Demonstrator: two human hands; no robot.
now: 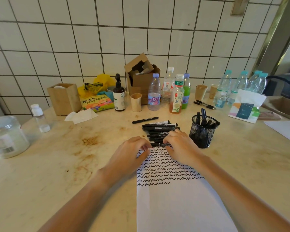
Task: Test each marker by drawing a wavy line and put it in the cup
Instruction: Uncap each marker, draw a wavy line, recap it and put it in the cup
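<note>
A white paper sheet (179, 206) lies in front of me, its top half filled with rows of black wavy lines. Just beyond it sits a pile of several black markers (159, 129), with one stray marker (145, 120) lying apart behind. A black mesh cup (201, 136) holding a few markers stands to the right of the pile. One black marker (159, 144) lies crosswise at the paper's top edge; my left hand (132, 153) pinches its left end and my right hand (179, 144) grips its right end.
Bottles (154, 92), paper cups (136, 102), a cardboard box (141, 76), a pump bottle (118, 96) and a wooden box (64, 97) line the tiled wall. A plastic jar (5, 136) stands at far left, a tissue pack (244, 108) and two pens (203, 104) at right.
</note>
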